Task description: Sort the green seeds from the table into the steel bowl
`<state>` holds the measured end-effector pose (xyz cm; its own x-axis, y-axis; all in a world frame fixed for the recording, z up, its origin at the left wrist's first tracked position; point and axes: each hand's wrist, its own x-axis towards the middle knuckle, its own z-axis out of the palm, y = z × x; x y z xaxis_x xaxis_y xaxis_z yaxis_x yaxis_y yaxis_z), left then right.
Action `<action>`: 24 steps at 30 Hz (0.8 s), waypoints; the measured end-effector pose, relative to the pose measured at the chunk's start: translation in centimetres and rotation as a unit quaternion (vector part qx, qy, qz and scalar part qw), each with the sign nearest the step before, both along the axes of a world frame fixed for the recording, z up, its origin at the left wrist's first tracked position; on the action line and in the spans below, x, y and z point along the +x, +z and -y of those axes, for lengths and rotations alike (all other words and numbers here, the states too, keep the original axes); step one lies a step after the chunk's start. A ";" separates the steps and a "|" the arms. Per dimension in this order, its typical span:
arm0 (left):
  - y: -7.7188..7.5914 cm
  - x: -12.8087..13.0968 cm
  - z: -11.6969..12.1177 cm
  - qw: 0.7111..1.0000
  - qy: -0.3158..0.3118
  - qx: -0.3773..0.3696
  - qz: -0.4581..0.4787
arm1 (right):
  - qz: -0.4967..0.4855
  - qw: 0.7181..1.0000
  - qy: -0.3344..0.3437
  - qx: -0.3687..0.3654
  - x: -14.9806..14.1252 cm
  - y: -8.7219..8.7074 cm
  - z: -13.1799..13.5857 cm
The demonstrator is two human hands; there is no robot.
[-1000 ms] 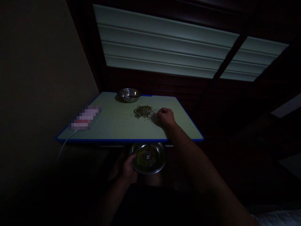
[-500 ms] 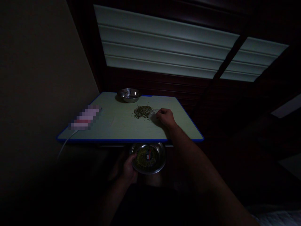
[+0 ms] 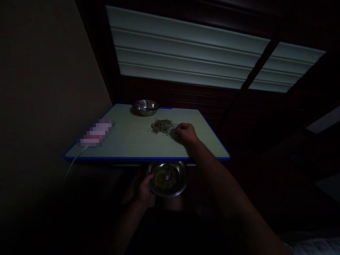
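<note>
My left hand [image 3: 145, 190] grips the rim of a metal bowl [image 3: 181, 184], thumb over the edge, just below the table's front edge. Small green grains [image 3: 160, 177], like mung beans, lie in it around a dark patch with a red and white mark. A scattered pile of similar grains [image 3: 160, 126] rests on the table [image 3: 138, 147]. Right of that pile, my right hand [image 3: 186, 132] is closed with the fingers pinched on what looks like a clear plastic piece [image 3: 172, 129]. Its exact kind is hard to make out in the dim light.
A second metal bowl [image 3: 146, 108] stands at the table's back edge. At the left lies a blurred-out pinkish object [image 3: 97, 132] with a white cable [image 3: 75, 158] running off the edge. A wall is at the left, and dark wood panels with pale slats [image 3: 183, 49] rise behind.
My right hand has shifted slightly left toward the grain pile, with the clear piece moving along. My left hand and the bowl stay in place.
</note>
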<state>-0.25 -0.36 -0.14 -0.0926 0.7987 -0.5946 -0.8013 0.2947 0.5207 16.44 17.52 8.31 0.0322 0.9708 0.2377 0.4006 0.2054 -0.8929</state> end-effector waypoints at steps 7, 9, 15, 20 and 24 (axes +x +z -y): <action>-0.6 -0.2 0.1 1.000 -0.009 0.013 -0.005 | -0.021 0.998 0.037 -0.035 0.0 0.3 0.4; -0.8 -0.2 0.1 1.000 -0.010 0.014 -0.012 | -0.018 0.998 0.050 -0.039 0.0 0.3 0.6; -0.9 -0.1 0.0 1.000 0.000 0.021 -0.017 | -0.050 0.995 0.063 -0.052 0.1 0.6 0.7; -1.0 -0.3 -0.1 0.999 0.000 0.035 -0.014 | -0.053 0.996 0.058 -0.033 0.1 0.5 0.5; -1.0 -0.3 -0.1 0.999 0.002 0.035 -0.027 | -0.022 0.997 0.063 -0.028 0.1 0.7 0.7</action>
<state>-0.51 -0.28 -1.15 -0.1265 0.8374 -0.5317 -0.7728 0.2529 0.5821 16.54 16.82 9.03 -0.0817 0.9796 0.1837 0.3353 0.2006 -0.9205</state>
